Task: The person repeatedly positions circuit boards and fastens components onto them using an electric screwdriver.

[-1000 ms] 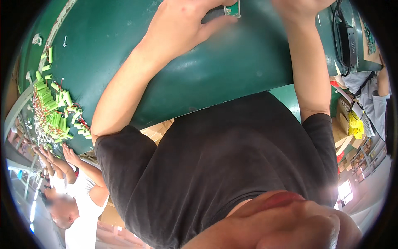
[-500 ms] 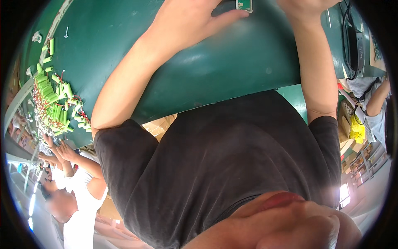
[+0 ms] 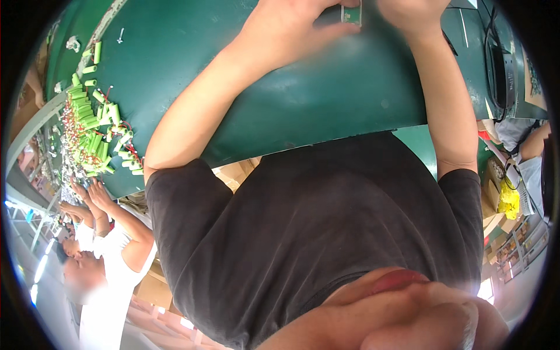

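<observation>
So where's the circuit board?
The circuit board is at the head view's top edge, right of centre, in the left hand, beside the right hand.

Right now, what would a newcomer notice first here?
The bright green cylinders heaped at the left of the green table stand out first. Next come the small green circuit board held in the left hand at the picture's top edge, and the yellow bundle at far right.

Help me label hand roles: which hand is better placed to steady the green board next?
Probably the left hand: its thumb meets the green board; the visible part of the right hand is apart.
</observation>
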`<action>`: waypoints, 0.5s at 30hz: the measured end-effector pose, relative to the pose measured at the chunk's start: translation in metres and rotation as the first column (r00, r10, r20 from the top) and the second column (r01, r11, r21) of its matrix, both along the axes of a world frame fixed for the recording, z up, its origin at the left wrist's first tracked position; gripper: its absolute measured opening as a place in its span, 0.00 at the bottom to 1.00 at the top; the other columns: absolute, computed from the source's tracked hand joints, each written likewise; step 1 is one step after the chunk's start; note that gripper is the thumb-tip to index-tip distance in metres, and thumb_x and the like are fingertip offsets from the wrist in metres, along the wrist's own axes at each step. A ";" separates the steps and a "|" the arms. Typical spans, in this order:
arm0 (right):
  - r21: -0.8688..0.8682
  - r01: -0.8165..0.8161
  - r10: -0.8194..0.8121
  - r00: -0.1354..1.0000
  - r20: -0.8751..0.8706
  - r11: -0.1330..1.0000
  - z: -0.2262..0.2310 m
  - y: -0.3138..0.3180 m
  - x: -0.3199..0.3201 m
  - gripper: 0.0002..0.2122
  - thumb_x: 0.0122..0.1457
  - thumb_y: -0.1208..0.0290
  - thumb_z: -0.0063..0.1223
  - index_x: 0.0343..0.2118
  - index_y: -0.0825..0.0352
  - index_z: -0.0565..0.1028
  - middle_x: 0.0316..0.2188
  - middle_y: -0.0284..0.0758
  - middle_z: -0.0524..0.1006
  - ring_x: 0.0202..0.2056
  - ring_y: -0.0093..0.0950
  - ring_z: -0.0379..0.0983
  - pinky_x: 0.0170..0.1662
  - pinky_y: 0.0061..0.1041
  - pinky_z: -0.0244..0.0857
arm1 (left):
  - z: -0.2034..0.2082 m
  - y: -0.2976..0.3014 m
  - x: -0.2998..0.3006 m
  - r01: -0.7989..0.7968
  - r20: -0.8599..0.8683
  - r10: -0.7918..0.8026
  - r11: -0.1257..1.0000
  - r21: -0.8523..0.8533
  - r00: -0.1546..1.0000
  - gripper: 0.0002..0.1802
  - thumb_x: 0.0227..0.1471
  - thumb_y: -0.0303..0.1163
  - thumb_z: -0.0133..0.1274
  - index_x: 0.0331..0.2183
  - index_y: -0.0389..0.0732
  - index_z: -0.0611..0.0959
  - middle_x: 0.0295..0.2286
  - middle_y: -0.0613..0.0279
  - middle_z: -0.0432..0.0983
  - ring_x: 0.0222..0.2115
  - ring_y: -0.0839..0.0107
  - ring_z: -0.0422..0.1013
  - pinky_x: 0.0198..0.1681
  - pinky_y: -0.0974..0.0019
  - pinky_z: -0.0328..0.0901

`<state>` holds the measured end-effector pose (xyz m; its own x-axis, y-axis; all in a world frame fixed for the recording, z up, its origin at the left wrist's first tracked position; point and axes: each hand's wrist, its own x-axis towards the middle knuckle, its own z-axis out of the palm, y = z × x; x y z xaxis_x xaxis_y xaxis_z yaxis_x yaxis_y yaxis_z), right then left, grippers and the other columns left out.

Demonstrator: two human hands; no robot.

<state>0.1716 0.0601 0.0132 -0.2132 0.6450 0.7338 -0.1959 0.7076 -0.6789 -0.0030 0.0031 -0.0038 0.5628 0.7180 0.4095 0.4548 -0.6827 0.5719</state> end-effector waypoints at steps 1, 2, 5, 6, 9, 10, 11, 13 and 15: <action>0.044 0.012 -0.013 1.000 0.005 0.999 -0.001 0.001 0.001 0.32 0.51 0.85 0.56 0.62 0.76 0.61 0.32 0.34 0.72 0.27 0.18 0.70 0.31 0.16 0.64 | 0.001 0.000 0.002 -0.012 -0.012 0.012 1.000 0.006 1.000 0.20 0.46 0.30 0.67 0.41 0.38 0.80 0.60 0.40 0.63 0.57 0.41 0.64 0.60 0.47 0.62; 0.031 0.037 -0.035 0.998 -0.051 0.999 0.000 0.001 -0.001 0.32 0.52 0.86 0.55 0.62 0.76 0.61 0.32 0.33 0.73 0.27 0.18 0.70 0.32 0.16 0.64 | 0.002 0.000 0.002 -0.020 -0.018 0.020 1.000 0.015 1.000 0.20 0.46 0.31 0.68 0.41 0.37 0.80 0.60 0.40 0.63 0.57 0.41 0.63 0.60 0.47 0.62; 0.033 0.091 -0.084 0.982 -0.170 0.995 0.006 0.001 -0.005 0.31 0.54 0.85 0.57 0.62 0.75 0.61 0.32 0.33 0.73 0.27 0.17 0.70 0.31 0.15 0.64 | 0.007 -0.003 0.002 -0.076 -0.006 0.076 0.997 0.022 0.997 0.21 0.43 0.31 0.69 0.41 0.38 0.80 0.58 0.42 0.64 0.56 0.41 0.63 0.60 0.47 0.61; -0.006 0.104 -0.103 0.978 -0.184 0.995 0.008 -0.002 -0.007 0.28 0.56 0.84 0.58 0.60 0.74 0.63 0.33 0.33 0.74 0.27 0.17 0.70 0.31 0.14 0.63 | 0.009 -0.002 0.002 -0.066 -0.016 0.067 0.997 0.036 0.998 0.21 0.43 0.31 0.69 0.41 0.38 0.80 0.58 0.42 0.64 0.56 0.41 0.63 0.60 0.47 0.61; -0.331 -0.397 0.059 0.711 -0.700 0.856 0.004 -0.014 -0.019 0.16 0.62 0.78 0.59 0.49 0.70 0.67 0.33 0.31 0.74 0.26 0.16 0.70 0.29 0.15 0.64 | 0.019 0.010 0.000 -0.238 -0.053 0.239 0.971 0.010 0.970 0.20 0.40 0.29 0.70 0.38 0.41 0.81 0.54 0.46 0.67 0.54 0.45 0.65 0.59 0.50 0.60; -0.303 -0.401 0.085 0.711 -0.698 0.865 0.004 -0.012 -0.017 0.14 0.63 0.78 0.59 0.47 0.69 0.66 0.33 0.31 0.74 0.26 0.16 0.70 0.29 0.15 0.64 | 0.016 0.025 -0.005 -0.293 -0.040 0.298 0.951 0.097 0.954 0.19 0.41 0.30 0.70 0.38 0.41 0.82 0.52 0.46 0.69 0.53 0.46 0.66 0.59 0.51 0.61; -0.212 -0.078 0.016 0.960 -0.280 0.974 -0.001 -0.008 0.001 0.16 0.64 0.76 0.58 0.50 0.68 0.65 0.32 0.31 0.73 0.28 0.17 0.70 0.31 0.17 0.65 | 0.020 0.039 -0.005 -0.381 -0.023 0.382 0.923 0.050 0.924 0.19 0.42 0.31 0.70 0.38 0.41 0.82 0.50 0.46 0.72 0.54 0.46 0.67 0.59 0.52 0.62; -0.174 -0.005 -0.033 0.975 -0.218 0.985 -0.006 -0.006 -0.005 0.19 0.62 0.76 0.60 0.51 0.68 0.63 0.32 0.30 0.71 0.31 0.16 0.67 0.35 0.18 0.64 | 0.034 0.070 -0.030 -0.466 -0.067 0.482 0.869 0.165 0.874 0.17 0.46 0.33 0.68 0.39 0.40 0.83 0.51 0.42 0.73 0.57 0.44 0.67 0.60 0.51 0.61; -0.223 -0.011 -0.030 0.984 -0.178 0.975 -0.001 -0.010 -0.003 0.20 0.60 0.76 0.63 0.50 0.68 0.65 0.34 0.29 0.71 0.32 0.17 0.67 0.37 0.17 0.62 | 0.033 0.110 -0.067 -0.531 -0.159 0.569 0.816 0.228 0.807 0.18 0.50 0.36 0.65 0.42 0.40 0.83 0.52 0.41 0.75 0.56 0.45 0.68 0.62 0.52 0.60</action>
<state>0.1689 0.0497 0.0121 -0.0844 0.7974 0.5975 -0.3224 0.5456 -0.7736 -0.0701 0.1129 0.0291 0.1791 0.8654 0.4680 0.8777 -0.3554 0.3213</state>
